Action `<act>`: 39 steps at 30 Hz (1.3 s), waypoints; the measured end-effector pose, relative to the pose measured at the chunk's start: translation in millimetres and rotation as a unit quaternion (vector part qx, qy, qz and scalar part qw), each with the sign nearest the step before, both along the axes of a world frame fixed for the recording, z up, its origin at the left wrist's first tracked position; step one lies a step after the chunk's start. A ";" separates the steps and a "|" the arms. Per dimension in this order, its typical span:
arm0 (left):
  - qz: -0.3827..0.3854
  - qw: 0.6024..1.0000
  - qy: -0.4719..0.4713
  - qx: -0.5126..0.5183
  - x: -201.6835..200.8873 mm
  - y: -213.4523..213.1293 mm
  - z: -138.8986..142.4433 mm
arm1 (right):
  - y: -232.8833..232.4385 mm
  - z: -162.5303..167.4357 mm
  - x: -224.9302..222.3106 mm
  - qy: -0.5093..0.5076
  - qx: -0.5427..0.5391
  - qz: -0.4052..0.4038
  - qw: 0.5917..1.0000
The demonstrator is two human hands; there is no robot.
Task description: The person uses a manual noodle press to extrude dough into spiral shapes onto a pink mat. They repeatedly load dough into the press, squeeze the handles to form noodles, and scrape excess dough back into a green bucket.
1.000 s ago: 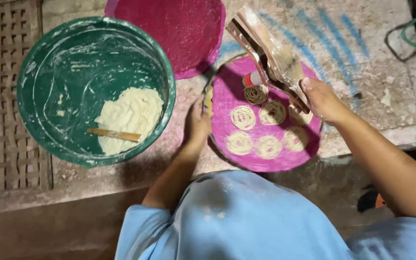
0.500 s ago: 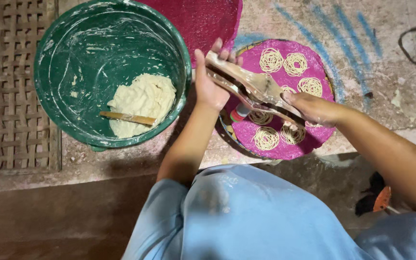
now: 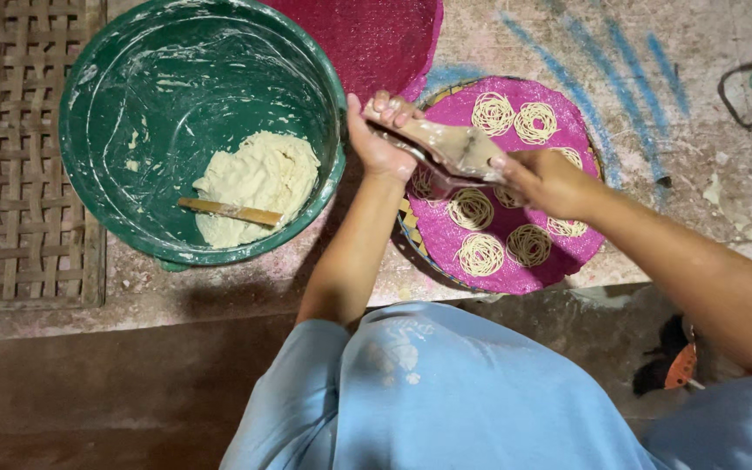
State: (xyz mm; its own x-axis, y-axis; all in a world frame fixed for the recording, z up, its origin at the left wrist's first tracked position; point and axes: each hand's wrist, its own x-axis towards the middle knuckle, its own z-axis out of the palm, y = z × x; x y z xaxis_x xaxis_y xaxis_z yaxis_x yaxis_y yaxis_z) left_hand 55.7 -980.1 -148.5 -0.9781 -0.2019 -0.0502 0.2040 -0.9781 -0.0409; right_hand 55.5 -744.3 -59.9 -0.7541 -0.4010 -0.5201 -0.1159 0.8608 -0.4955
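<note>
Both hands are gripping a wooden press (image 3: 454, 150) and holding it just above the round pink mat (image 3: 559, 130). Left hand (image 3: 378, 139) is wrapping its fingers around the press's end nearest the green tub (image 3: 102, 113), with the forearm running up from the blue-shirted body at the bottom of the view. Right hand (image 3: 543, 178) is closing over the other end, above the middle of the mat, its forearm stretching in from the lower right.

On the pink mat, pale noodle coils (image 3: 480, 254) are lying in small round nests, some beyond the press and some on the near side of it; a few are partly hiding under the hands. A second pink mat (image 3: 367, 39) is sitting beyond, touching the tub's rim.

Left of the mat, the green tub is holding a mound of pale dough (image 3: 258, 178) with a wooden stick (image 3: 228, 211) lying across it, its walls smeared with white. Everything is resting on the rough counter (image 3: 689, 130), with a woven mat (image 3: 10, 174) lying left of the tub.
</note>
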 end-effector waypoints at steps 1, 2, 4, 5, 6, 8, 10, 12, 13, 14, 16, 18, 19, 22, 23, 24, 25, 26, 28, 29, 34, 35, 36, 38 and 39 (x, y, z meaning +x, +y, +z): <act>-0.001 1.000 -0.002 0.022 -4.5 2.9 1.3 | 1.8 2.0 -4.3 0.029 0.014 0.015 0.999; -0.002 0.999 -0.003 0.045 -8.9 4.0 2.7 | 1.8 2.6 -7.3 0.059 0.029 0.030 0.997; 0.012 1.000 -0.002 0.004 -17.7 -1.7 5.7 | -2.2 0.0 -9.7 0.092 0.004 0.040 0.995; 0.019 1.000 -0.004 -0.016 -19.5 -5.5 6.2 | -5.1 -2.7 -8.8 0.107 -0.008 0.044 0.993; 0.019 1.000 0.004 -0.023 -20.0 -10.2 6.3 | -8.6 -4.6 -6.5 0.095 -0.020 0.039 0.994; 0.019 0.999 0.020 -0.040 -16.5 -16.2 5.1 | -11.1 -8.5 -2.2 0.071 -0.046 0.028 0.996; 0.008 1.000 -0.016 -0.022 -11.1 -13.8 3.2 | -7.8 -9.5 -1.2 0.035 -0.025 0.013 0.999; 0.009 0.999 -0.049 -0.004 -9.3 -5.0 3.3 | -2.2 -5.7 -3.0 0.025 0.000 0.011 1.000; 0.014 0.998 -0.063 0.004 -10.9 1.5 4.8 | 1.3 -2.1 -6.2 0.034 0.013 0.016 0.999; 0.020 0.997 -0.078 0.013 -13.4 6.2 7.2 | 3.3 0.5 -8.8 0.042 0.028 0.022 0.998; 0.042 0.998 -0.048 -0.001 -21.6 9.7 14.8 | 4.5 3.4 -12.4 0.114 0.010 0.038 0.993; 0.040 0.999 0.000 -0.011 -26.5 6.5 23.5 | 3.3 3.6 -13.9 0.142 0.001 0.029 0.989; 0.027 0.999 0.036 -0.014 -27.7 2.4 27.6 | 2.6 3.1 -13.6 0.138 0.000 0.013 0.990; -0.047 0.995 -0.055 -0.075 -21.5 -7.0 33.0 | 2.2 1.2 -10.6 0.158 -0.066 0.010 0.985; -0.076 0.985 -0.116 -0.102 -19.1 -7.7 32.1 | 3.1 0.9 -9.9 0.171 -0.096 0.016 0.980; -0.117 0.958 -0.150 -0.214 -13.6 -4.5 28.7 | 4.8 1.2 -9.7 0.156 -0.098 0.012 0.983; -0.154 0.916 -0.183 -0.321 -8.5 -1.0 23.5 | 6.1 1.0 -9.6 0.139 -0.099 0.009 0.985; -0.241 0.855 -0.236 -0.394 -3.3 -0.1 17.0 | 7.4 0.7 -9.7 0.122 -0.100 0.006 0.988; -0.337 0.779 -0.256 -0.462 3.3 2.9 2.2 | 7.9 -1.8 -10.8 0.137 -0.128 -0.001 0.982; -0.348 0.780 -0.230 -0.466 6.9 4.3 -3.9 | 7.4 -4.3 -11.2 0.143 -0.142 -0.004 0.980; -0.228 0.661 -0.133 -0.702 31.1 1.0 -21.5 | 5.8 -16.5 -12.8 0.117 -0.140 -0.090 0.979; -0.169 0.586 -0.107 -0.785 42.3 -1.8 -18.1 | 7.7 -18.8 -13.9 0.102 -0.161 -0.110 0.975; -0.135 0.504 -0.088 -0.849 53.9 -6.0 -11.9 | 9.5 -17.8 -14.5 0.117 -0.167 -0.094 0.975; -0.077 0.339 -0.067 -0.935 77.5 -18.0 5.7 | 10.6 -11.5 -14.0 0.148 -0.176 -0.063 0.971; -0.134 0.237 -0.095 -0.957 86.8 -23.3 16.4 | 9.3 -5.3 -12.3 0.149 -0.170 -0.048 0.973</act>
